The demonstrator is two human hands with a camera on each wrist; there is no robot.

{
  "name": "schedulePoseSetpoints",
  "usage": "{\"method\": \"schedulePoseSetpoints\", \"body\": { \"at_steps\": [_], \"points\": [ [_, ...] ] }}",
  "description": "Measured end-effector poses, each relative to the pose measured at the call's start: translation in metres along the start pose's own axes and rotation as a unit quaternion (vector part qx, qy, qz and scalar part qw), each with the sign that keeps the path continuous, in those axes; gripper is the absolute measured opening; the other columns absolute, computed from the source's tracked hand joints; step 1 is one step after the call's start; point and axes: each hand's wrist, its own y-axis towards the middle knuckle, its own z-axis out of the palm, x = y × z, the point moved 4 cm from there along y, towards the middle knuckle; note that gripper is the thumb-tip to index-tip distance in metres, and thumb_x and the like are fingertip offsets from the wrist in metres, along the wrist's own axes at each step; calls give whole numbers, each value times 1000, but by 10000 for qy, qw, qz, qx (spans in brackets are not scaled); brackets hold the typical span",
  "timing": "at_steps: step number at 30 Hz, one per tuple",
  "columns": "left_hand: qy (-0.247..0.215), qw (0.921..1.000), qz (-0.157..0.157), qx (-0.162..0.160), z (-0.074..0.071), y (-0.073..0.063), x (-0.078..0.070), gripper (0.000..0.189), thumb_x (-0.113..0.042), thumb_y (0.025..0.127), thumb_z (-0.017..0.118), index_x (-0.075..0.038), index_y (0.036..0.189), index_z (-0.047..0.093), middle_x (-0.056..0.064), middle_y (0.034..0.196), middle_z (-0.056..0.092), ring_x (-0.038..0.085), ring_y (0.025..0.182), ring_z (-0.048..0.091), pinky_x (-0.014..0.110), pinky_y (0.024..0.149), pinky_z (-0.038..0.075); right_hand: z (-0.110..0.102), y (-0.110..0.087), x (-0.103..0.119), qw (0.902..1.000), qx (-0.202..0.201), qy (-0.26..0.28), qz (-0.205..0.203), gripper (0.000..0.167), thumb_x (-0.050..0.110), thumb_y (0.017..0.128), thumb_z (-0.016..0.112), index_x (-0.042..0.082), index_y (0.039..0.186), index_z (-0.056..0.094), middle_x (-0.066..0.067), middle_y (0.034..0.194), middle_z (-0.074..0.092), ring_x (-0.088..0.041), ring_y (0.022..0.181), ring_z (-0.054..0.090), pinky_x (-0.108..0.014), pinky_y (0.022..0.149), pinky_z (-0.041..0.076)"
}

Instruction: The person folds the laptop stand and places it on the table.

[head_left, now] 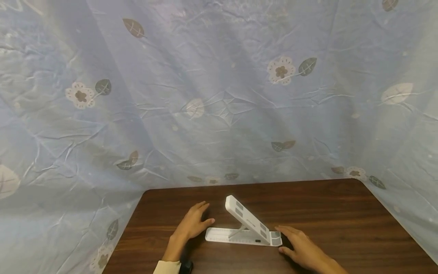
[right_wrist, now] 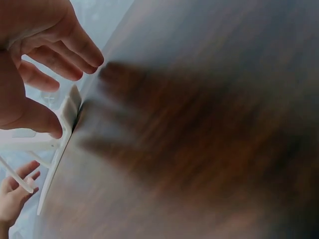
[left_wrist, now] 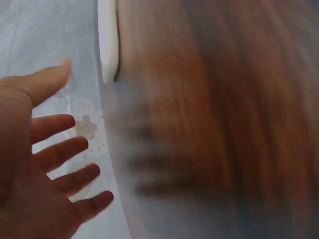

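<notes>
A white folding stand with grey pads (head_left: 251,220) lies on the table, its flat base down and its upper arm tilted up to the left. A thin strut props the arm from the base. My left hand (head_left: 192,223) is just off the base's left end, fingers spread and holding nothing. In the left wrist view, the rounded end of the stand (left_wrist: 108,45) shows beyond the thumb. My right hand (head_left: 302,247) is at the hinged right end, fingers loosely extended. The right wrist view has its thumb (right_wrist: 42,119) close to the stand; I cannot tell whether they touch.
The dark wood-grain table (head_left: 325,205) has rounded far corners. Behind and beside it hangs a pale blue sheet (head_left: 226,144) printed with leaves and flowers. A dark band (head_left: 186,266) is at the left wrist, next to a light sleeve (head_left: 167,267).
</notes>
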Motion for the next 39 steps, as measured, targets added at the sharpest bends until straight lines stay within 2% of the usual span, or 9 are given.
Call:
{"method": "schedulePoseSetpoints", "body": {
  "at_steps": [6,12,20,26,32,39],
  "points": [
    [291,9990,-72,322,2,-3,2,68,-31,98,81,2,152,56,27,166,44,55,153,40,72,121,39,1,3,-1,9999,29,7,156,64,19,92,85,-3,147,59,-27,147,64,-48,130,66,-60,103,58],
    [545,9975,-211,392,1,-3,6,64,-27,98,80,2,151,58,28,165,45,53,152,41,73,116,43,4,5,-3,9994,211,18,270,66,21,94,84,-2,149,57,-28,150,61,-50,133,64,-62,104,57],
    [507,9965,-401,535,4,-4,7,69,-34,97,81,0,152,57,27,166,43,53,153,39,77,117,39,6,8,-7,9995,200,-16,244,65,21,93,85,-1,148,57,-28,149,61,-49,132,64,-61,104,58],
    [343,9958,-322,791,7,-9,-3,74,-38,97,81,-1,154,54,26,168,40,54,155,37,81,119,33,2,12,-12,9997,176,29,184,65,21,93,85,-2,148,57,-28,148,62,-49,131,65,-61,104,58],
    [403,9932,-300,1054,10,-18,-16,78,-41,95,82,-4,156,53,24,170,39,55,156,34,82,120,30,0,18,-18,9998,165,-43,100,63,22,93,85,-2,146,59,-26,146,64,-47,130,66,-59,104,59],
    [521,9913,-20,1212,17,-32,-31,78,-42,93,84,-7,156,55,21,170,41,54,157,34,79,122,31,-1,24,-25,9998,102,-128,132,62,20,93,85,-2,146,60,-27,146,64,-47,132,65,-60,105,58]
  ]
}}
